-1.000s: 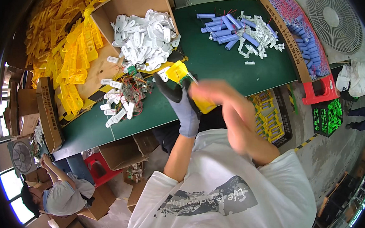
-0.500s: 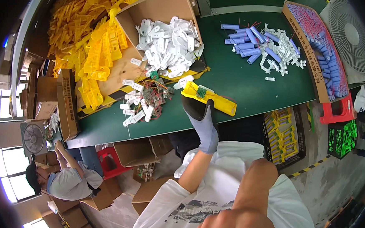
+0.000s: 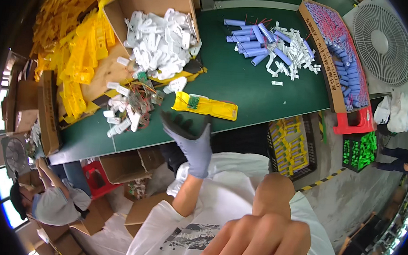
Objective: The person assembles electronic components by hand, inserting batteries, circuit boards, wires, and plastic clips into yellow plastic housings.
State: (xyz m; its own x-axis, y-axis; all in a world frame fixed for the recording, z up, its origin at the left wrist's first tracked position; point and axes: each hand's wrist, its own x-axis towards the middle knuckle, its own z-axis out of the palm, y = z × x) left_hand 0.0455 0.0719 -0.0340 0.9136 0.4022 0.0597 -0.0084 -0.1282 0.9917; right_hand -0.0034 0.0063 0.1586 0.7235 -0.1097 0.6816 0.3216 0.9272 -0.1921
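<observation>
On the green table, close to its near edge, lies a yellow plastic casing (image 3: pixel 219 110) with a small green circuit board (image 3: pixel 193 101) at its left end. My left hand (image 3: pixel 192 143), in a grey glove with black palm and fingers, is just short of the casing. Its fingers are spread and hold nothing. My bare right hand (image 3: pixel 262 241) is close to the camera at the bottom, in front of my shirt, with the fingers curled in; whatever may be inside them is hidden. Left of the casing is a heap of wired circuit boards (image 3: pixel 142 98) and white plastic pieces (image 3: pixel 120 128).
A cardboard box (image 3: pixel 144 0) spills white plastic parts (image 3: pixel 160 43); yellow casings (image 3: pixel 85 45) pile up beyond it. Purple cylindrical cells (image 3: pixel 253 44) lie near small white clips. A tray of cells (image 3: pixel 350 73) and a fan (image 3: pixel 382 42) stand right. A person (image 3: pixel 61 203) sits at left.
My left hand has let go of the yellow casing, which now rests on the table, and its fingers have spread. The right hand stays curled. The whole view has shifted.
</observation>
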